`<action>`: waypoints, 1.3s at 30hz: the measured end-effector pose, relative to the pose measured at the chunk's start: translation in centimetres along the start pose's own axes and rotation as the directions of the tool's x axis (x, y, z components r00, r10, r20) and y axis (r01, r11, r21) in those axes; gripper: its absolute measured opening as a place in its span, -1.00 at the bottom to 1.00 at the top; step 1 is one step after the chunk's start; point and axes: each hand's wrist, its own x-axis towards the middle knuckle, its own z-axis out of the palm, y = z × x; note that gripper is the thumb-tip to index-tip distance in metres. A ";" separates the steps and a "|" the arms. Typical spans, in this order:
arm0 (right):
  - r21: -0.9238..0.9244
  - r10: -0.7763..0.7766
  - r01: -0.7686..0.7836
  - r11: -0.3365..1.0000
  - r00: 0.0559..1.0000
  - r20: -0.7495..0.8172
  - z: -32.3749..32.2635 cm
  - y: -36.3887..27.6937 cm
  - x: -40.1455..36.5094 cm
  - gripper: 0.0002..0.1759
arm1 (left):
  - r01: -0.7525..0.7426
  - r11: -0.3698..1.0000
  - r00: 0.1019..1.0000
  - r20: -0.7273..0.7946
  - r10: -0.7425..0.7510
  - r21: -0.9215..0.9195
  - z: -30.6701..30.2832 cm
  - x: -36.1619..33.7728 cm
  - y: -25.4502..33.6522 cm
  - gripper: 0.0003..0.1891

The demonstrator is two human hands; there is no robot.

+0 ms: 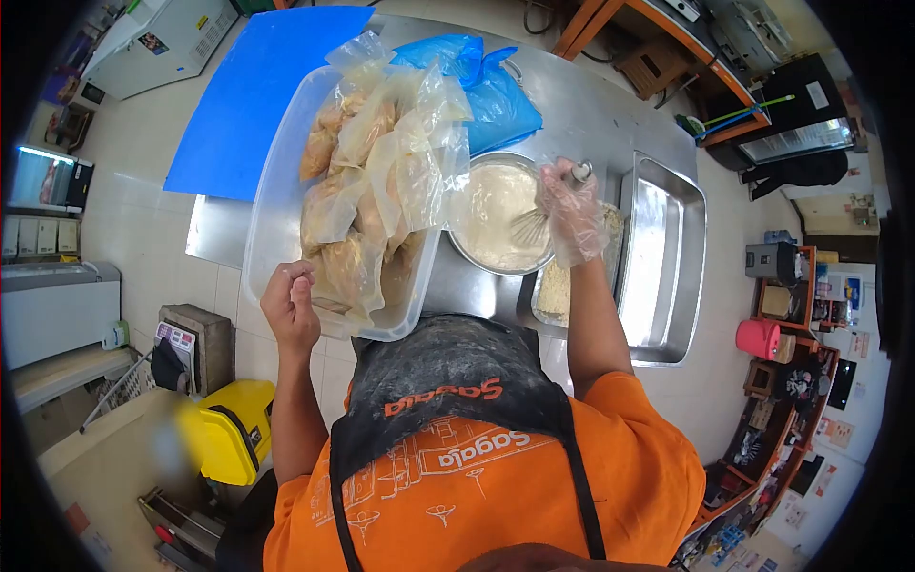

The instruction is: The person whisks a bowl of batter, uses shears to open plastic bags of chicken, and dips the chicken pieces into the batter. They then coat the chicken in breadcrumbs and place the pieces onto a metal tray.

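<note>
My right hand (574, 214), in a clear plastic glove, is closed around the handle of a wire whisk (531, 227). The whisk's wires dip into pale, creamy batter (496, 205) in a round metal bowl (464, 250). Bare and curled, my left hand (291, 307) grips the near left corner of a translucent plastic tub (270, 181). Inside the tub lie several clear plastic bags (357, 214) of yellowish-brown pieces that look like chicken. Some of the bags overhang the tub's right rim, close to the bowl.
Beyond the bowl, a blue plastic bag (500, 100) rests on the steel table (591, 105). A tray of pale crumbs (553, 291) sits partly under my right forearm, beside a deep steel pan (694, 257). A blue board (253, 91) lies behind the tub.
</note>
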 end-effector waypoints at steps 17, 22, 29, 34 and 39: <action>-0.057 -0.013 0.021 0.998 0.991 0.131 -0.1 0.5 -0.4 -0.73 | -0.003 1.000 1.000 -0.005 0.004 0.025 0.0 0.0 0.5 -0.65; 0.225 -0.216 0.213 0.951 0.976 -0.011 1.0 0.8 0.2 -0.70 | 0.019 1.000 1.000 0.016 -0.020 0.022 -0.2 0.0 0.1 -0.67; 0.271 -0.062 0.034 0.962 0.994 0.094 1.9 0.4 0.7 -0.70 | 0.027 0.999 0.999 0.031 -0.028 0.029 -0.3 0.1 0.2 -0.72; -0.351 -0.247 0.302 0.886 0.949 0.194 1.6 1.6 1.3 -0.70 | 0.028 0.999 0.999 0.020 -0.028 0.023 -0.2 0.0 0.3 -0.72; 0.197 -0.164 0.155 0.968 0.986 0.032 2.0 1.0 1.5 -0.71 | 0.019 0.999 0.999 0.032 -0.020 0.029 -0.3 0.1 0.3 -0.70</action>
